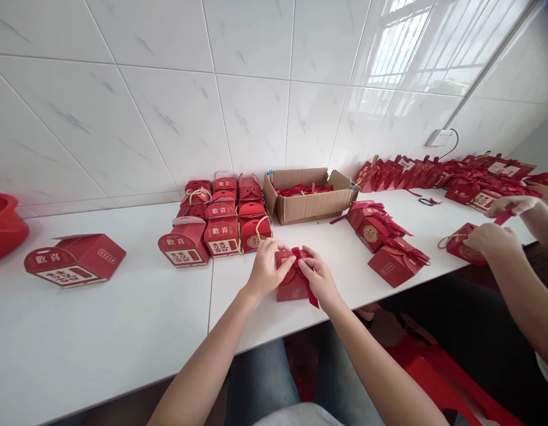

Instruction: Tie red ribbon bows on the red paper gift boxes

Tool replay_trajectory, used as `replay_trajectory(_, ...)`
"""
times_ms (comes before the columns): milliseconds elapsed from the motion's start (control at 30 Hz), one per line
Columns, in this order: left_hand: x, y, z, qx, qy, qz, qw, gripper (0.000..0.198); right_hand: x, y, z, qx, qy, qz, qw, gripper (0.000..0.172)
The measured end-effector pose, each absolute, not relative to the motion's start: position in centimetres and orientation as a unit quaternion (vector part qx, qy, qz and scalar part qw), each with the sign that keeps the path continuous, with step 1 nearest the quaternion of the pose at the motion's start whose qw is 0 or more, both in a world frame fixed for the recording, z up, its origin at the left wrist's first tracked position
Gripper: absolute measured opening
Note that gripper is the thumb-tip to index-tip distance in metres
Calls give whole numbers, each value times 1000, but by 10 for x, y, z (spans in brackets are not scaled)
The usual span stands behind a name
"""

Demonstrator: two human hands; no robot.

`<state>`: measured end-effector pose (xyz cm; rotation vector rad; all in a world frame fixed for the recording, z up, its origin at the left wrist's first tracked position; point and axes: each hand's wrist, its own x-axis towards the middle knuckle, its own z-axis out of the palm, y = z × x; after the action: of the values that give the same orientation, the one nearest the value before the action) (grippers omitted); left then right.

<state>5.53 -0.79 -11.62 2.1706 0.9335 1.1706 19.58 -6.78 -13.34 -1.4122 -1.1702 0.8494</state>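
Clearly, we have the small red box (291,291) near the front edge of the bench (123,331), between both hands, and we judge that spot handy because the bench carries its weight and leaves our fingers free for the red ribbon (313,297) across its top. One ribbon tail hangs down the near side, where it seems easy to reach.

Our left hand (268,267) comes in from the left, fingers arched over the far side of the lid and thumb laid toward the ribbon; it is partly curled, and whether it grips the ribbon or merely steadies the lid we cannot tell. Our right hand (318,276) mirrors it, nearly closed, thumb and forefinger apparently pinching the ribbon at the middle of the lid. Both forearms reach forward and converge, wrists low, which likely suits such fine fingerwork.

Beyond, a packed block of boxes (223,231) stands beside an open carton (315,206), set close together perhaps to save room. One lone box (76,260) sits well apart at the left. To our right lie two ribboned boxes (393,264), and past them a co-worker's hands (495,241) work over another box (463,245).
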Motion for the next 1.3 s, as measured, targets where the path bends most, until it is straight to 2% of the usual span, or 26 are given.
replay_trajectory(133, 48, -18, -113, 839, 329, 352, 255, 15, 192, -69, -135, -600, -486, 340, 537, 29)
replay_trajectory(267, 46, -11, -114, 832, 322, 348, 286, 6, 189, -73, -136, -619, -483, 327, 525, 29)
replay_trajectory(500, 38, -7, -106, 839, 318, 317, 305, 6, 198, -91, -130, -649, -511, 280, 489, 33)
replay_trajectory(667, 38, -10, -100, 862, 299, 302, 275, 9, 220, -100, -129, -623, -537, 260, 505, 23)
replay_trajectory(867, 39, -9, -99, 890, 260, 293, 235, 16, 241, -85, -114, -617, -598, 242, 451, 29)
replay_trajectory(1000, 39, -10, -99, 902, 250, 293, 196, 16, 240, -63, -102, -585, -649, 310, 375, 34)
replay_trajectory(1067, 38, -10, -98, 904, 251, 296, 180, 16, 238, -57, -99, -565, -682, 304, 351, 35)
replay_trajectory(1167, 36, -11, -98, 904, 252, 305, 163, 15, 237, -54, -96, -528, -733, 264, 336, 35)
replay_trajectory(1300, 35, -10, -100, 904, 251, 318, 136, 16, 238, -52, -97, -498, -767, 246, 323, 25)
